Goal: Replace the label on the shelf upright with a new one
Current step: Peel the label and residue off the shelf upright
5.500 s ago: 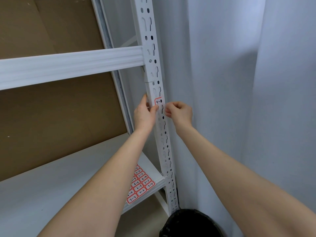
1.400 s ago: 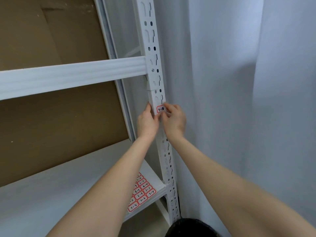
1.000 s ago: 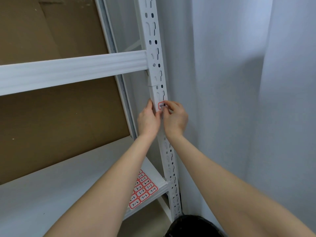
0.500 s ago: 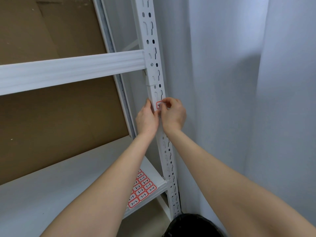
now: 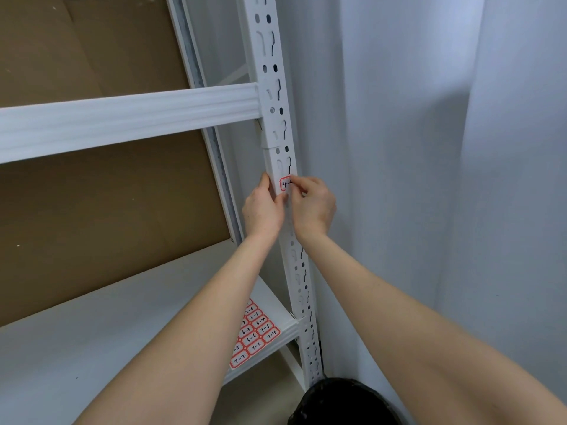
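Observation:
A small red-bordered label (image 5: pixel 284 183) with handwritten black marks sits on the white perforated shelf upright (image 5: pixel 276 96), just below the joint in the post. My right hand (image 5: pixel 313 205) has its fingertips curled onto the label's right edge, covering part of it. My left hand (image 5: pixel 263 207) rests against the upright's left side, thumb up along the post. A sheet of red-bordered labels (image 5: pixel 256 334) lies on the lower shelf near the upright, partly hidden by my left forearm.
A white crossbeam (image 5: pixel 129 116) runs left from the upright. Brown cardboard (image 5: pixel 92 204) backs the shelving. The white lower shelf (image 5: pixel 76 332) extends left. A white curtain (image 5: pixel 429 179) hangs at the right. A black bin (image 5: pixel 343 403) stands on the floor below the upright.
My right hand moved from beside the upright onto the label, and its fingertips now curl over the label's right edge. My left hand stays against the post.

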`<state>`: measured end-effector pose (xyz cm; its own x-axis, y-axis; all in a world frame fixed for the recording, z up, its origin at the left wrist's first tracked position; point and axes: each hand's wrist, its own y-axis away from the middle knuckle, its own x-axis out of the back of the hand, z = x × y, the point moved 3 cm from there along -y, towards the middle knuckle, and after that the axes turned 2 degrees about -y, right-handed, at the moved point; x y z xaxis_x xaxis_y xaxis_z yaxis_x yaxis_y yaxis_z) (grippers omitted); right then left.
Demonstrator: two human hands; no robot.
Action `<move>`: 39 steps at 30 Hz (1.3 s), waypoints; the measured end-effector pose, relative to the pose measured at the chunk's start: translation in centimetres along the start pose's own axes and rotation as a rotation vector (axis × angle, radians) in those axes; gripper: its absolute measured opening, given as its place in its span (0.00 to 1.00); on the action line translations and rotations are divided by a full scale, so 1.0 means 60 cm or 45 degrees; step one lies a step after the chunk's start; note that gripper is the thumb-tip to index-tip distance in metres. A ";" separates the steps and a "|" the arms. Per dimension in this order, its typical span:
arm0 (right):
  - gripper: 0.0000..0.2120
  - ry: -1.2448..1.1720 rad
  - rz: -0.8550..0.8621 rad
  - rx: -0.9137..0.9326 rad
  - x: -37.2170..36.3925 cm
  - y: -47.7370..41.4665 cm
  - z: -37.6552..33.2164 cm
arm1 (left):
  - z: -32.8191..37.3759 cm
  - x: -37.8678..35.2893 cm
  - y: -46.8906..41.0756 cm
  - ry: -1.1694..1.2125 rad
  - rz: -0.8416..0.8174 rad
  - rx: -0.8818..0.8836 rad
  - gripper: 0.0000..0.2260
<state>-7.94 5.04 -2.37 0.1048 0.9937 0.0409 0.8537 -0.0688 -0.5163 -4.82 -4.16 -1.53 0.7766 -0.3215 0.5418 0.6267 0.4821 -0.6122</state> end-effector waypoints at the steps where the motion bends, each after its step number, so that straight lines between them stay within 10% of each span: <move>1: 0.11 -0.003 0.006 0.000 -0.001 0.000 0.000 | 0.000 0.000 0.000 -0.002 0.000 -0.003 0.13; 39: 0.06 0.155 -0.046 -0.107 -0.003 -0.027 -0.012 | 0.004 0.004 0.002 -0.008 -0.024 0.010 0.12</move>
<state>-8.97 4.91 -0.93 0.1298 0.9779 0.1641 0.8971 -0.0453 -0.4395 -4.60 -3.99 -1.33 0.7644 -0.3254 0.5566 0.6405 0.4822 -0.5977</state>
